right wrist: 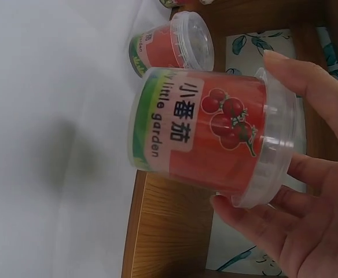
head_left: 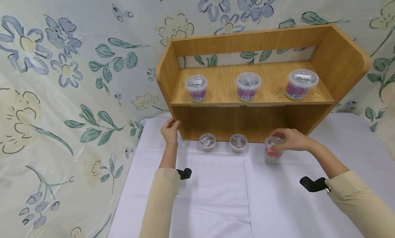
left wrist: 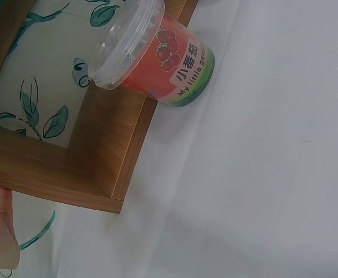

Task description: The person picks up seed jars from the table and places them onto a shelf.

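Left hand (head_left: 169, 132) at wooden shelf's (head_left: 222, 87) left side, whether clamped cannot tell | left: purple tub (head_left: 197, 88) far, on shelf; red tub (head_left: 207, 142) near, on white cloth (head_left: 216, 186) | middle: second purple tub (head_left: 248, 87) far; second red tub (head_left: 238, 143) near | right: third purple tub (head_left: 299, 85) far; third red tub (right wrist: 206, 130) near, above cloth, right hand (head_left: 291, 139) clamped round its lid

One plain beige left sleeve (head_left: 159, 203) and one matching right sleeve (head_left: 359, 205), the former paired with a black, stubby, knob-ended left mount (head_left: 184, 174), the latter with a black, bent right mount (head_left: 313, 185) bearing a small shiny piece (head_left: 328, 189) at its base.
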Available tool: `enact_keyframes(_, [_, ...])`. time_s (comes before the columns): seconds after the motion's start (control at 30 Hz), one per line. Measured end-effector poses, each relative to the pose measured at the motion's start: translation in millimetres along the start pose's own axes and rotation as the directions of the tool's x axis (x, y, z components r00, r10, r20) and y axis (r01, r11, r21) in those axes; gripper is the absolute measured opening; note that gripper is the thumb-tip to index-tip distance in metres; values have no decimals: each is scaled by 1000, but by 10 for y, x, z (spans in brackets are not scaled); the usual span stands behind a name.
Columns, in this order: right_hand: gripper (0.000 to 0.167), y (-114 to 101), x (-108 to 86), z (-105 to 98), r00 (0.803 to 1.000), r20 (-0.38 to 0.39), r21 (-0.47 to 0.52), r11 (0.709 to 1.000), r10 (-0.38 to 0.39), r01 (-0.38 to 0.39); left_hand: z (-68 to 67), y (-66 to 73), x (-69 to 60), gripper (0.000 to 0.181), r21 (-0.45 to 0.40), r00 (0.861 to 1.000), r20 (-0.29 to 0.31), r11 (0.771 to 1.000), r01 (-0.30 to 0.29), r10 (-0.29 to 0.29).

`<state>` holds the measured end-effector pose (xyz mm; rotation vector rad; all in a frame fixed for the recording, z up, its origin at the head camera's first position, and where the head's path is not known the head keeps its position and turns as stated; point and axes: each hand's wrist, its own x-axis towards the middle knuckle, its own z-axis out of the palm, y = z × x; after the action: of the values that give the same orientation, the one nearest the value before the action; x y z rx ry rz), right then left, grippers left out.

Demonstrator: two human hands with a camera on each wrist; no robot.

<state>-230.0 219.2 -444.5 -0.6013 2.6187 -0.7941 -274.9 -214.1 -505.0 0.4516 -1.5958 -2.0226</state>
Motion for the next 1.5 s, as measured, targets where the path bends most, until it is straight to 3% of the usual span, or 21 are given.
enact_keyframes(0.37, [59, -33, -22, -75, 996, 68, 25, 998, 61, -62, -4, -34, 16, 23, -14, 1000, -11, 1000, 17, -17])
enact_keyframes(0.6, [57, -21, -13, -65, 998, 54, 27, 999, 44, -46, -5, 117, -69, 23, 5, 999, 31, 1000, 8, -8])
enact_keyframes(0.93, [57, 13, 11, -115, 996, -92, -17, 1000, 23, -24, 10, 197, -118, 24, 17, 999, 28, 1000, 22, -22])
enact_keyframes(1.07, [59, 3, 14, -151, 992, -120, -19, 999, 36, -38, 6, 170, -97, 23, 12, 999, 26, 1000, 19, -19])
enact_keyframes(1.33, [63, 51, 32, -204, 986, -154, -49, 996, 67, -75, -7, -26, 17, 22, -4, 999, -11, 999, 32, -32])
enact_keyframes(1.5, [66, 144, 33, -248, 982, -169, -72, 993, 81, -94, 9, -62, 19, 21, 11, 999, -32, 1000, 5, -5])
